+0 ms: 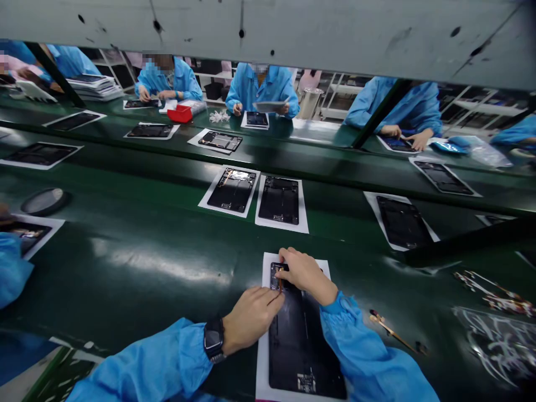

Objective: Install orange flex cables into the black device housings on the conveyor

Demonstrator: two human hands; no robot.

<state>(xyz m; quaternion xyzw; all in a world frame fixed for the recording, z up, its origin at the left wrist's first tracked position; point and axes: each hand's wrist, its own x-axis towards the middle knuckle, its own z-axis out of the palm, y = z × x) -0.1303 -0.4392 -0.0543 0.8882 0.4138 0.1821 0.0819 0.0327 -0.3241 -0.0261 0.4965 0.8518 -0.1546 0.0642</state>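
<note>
A black tablet back shell [299, 340] lies on a white sheet [262, 352] on the green bench right in front of me. My left hand [251, 317], with a black watch on the wrist, rests on the shell's upper left edge with its fingers curled and pinched together. My right hand [305, 273] bends over the shell's top left corner, fingertips pressed down on a small orange-brown part [280, 282]. What the fingers hold is too small to make out. Both arms wear blue sleeves.
Two more black shells on white sheets [233, 191] [280, 200] lie just beyond, another [401, 221] to the right. Thin flex strips [393, 333] and clear film [498, 335] lie at right. Several people in blue coats work across the belts. A co-worker's sleeve [10, 268] is at left.
</note>
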